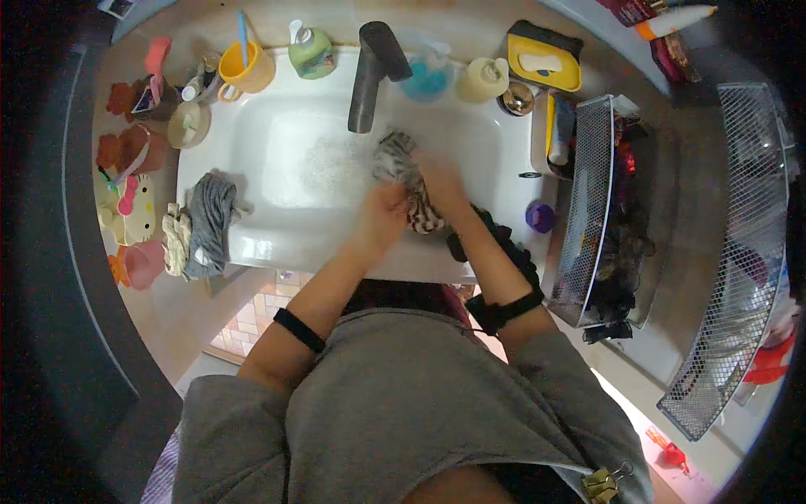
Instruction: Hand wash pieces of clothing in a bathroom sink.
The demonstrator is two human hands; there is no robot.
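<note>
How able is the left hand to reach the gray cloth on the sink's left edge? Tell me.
Probably yes: the left hand is at the striped cloth, but nothing seems to block its way to the gray cloth.

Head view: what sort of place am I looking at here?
Most likely a bathroom, probably in a home: a white sink with a dark tap, a bar of soap, and a yellow mug holding what looks like a toothbrush.

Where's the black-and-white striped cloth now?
The striped cloth is near the head view's middle, at the left hand and right hand, over the white sink, on the person's side of the black faucet.
</note>
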